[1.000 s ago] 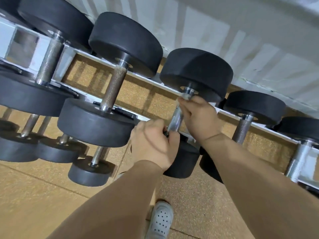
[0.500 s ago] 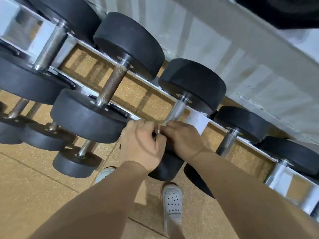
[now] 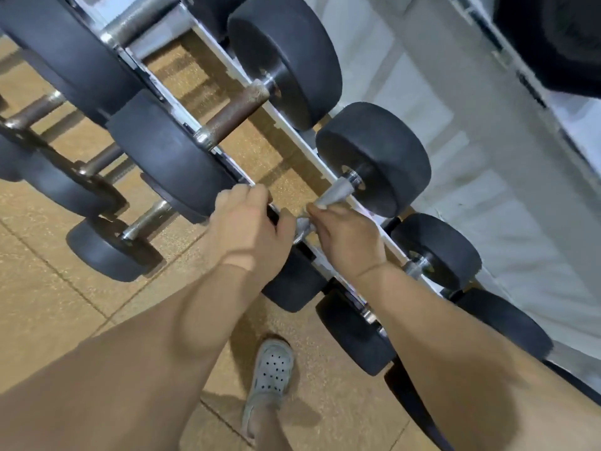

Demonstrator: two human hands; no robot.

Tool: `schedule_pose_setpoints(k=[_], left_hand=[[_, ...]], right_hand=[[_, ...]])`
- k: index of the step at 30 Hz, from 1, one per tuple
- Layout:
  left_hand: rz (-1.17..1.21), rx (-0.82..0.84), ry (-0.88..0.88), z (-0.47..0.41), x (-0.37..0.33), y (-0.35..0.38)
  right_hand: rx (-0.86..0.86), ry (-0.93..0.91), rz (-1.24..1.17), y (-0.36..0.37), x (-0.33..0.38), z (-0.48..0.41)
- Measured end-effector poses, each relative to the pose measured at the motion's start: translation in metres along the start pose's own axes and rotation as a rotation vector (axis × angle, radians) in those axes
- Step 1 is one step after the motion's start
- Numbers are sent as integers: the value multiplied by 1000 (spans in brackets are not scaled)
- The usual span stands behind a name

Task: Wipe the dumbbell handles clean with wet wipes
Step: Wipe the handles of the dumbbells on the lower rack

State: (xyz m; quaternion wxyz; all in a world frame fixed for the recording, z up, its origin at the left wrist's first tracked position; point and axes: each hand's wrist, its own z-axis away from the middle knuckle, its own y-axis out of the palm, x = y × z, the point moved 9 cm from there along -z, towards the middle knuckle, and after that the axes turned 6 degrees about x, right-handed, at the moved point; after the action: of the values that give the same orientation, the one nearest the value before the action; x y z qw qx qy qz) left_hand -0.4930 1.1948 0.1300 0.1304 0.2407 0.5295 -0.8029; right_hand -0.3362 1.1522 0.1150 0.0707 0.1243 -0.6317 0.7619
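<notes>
A black dumbbell lies on the rack, its far head (image 3: 374, 157) up right and its near head (image 3: 292, 281) below my hands. My left hand (image 3: 247, 229) grips the near end of its metal handle (image 3: 304, 224). My right hand (image 3: 344, 236) is curled round the handle just beyond it, fingertips pinching a greyish wet wipe (image 3: 333, 195) wrapped on the bar up to the far collar. The picture is blurred, so the wipe's edges are unclear. Both hands almost touch.
A rusty-handled dumbbell (image 3: 234, 115) sits one slot to the left on the white rack rail (image 3: 289, 128). Smaller dumbbells (image 3: 107, 249) rest on the lower tier, others (image 3: 435, 252) to the right. My grey shoe (image 3: 270, 375) stands on the tan floor. White wall panels (image 3: 504, 190) lie behind.
My right hand slid from the far collar down the handle towards my left hand, then stayed there. My left hand kept its hold. The view swung and tilted to the left.
</notes>
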Motion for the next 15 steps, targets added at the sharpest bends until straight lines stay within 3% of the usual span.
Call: schedule_pose_setpoints(k=[2,6,8,12,15], left_hand=[[70,8,20,8,9,1],[74,163,213,26,21,17],[104,176,300,24,26,14],[213,184,337,14,36,10],[323,189,325,12,40,9]], right_hand=[[-49,76,38,-14,-11,-11],[-171,414,-74,-38,-36,-17],[-161,359,-56,-32,-16,-14],[114,80,34,2,30,-6],[77,169,108,-20,15,-20]])
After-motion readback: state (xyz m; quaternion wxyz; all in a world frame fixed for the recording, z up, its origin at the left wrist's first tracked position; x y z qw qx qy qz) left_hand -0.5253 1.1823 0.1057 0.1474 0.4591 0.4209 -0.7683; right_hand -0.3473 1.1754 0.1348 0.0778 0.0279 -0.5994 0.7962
